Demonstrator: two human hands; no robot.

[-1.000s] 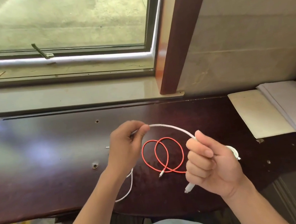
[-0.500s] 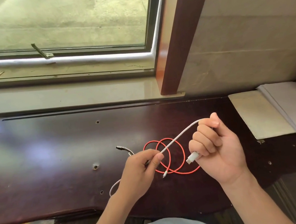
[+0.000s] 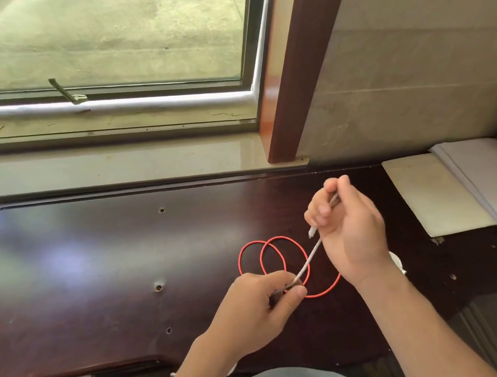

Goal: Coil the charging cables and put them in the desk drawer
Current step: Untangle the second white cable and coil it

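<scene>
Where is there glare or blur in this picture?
Head view: window light makes a pale glare on the left of the desk; the floor at bottom left is smeared; the straight window frame bows from the wide lens; white cable and hands look sharp.

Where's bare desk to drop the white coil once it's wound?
Free: the wide left half of the desk, between the window ledge and the front edge, with only screw holes. Crowded: centre, where the red cable lies under both hands and the white cable; right end holds papers.
</scene>
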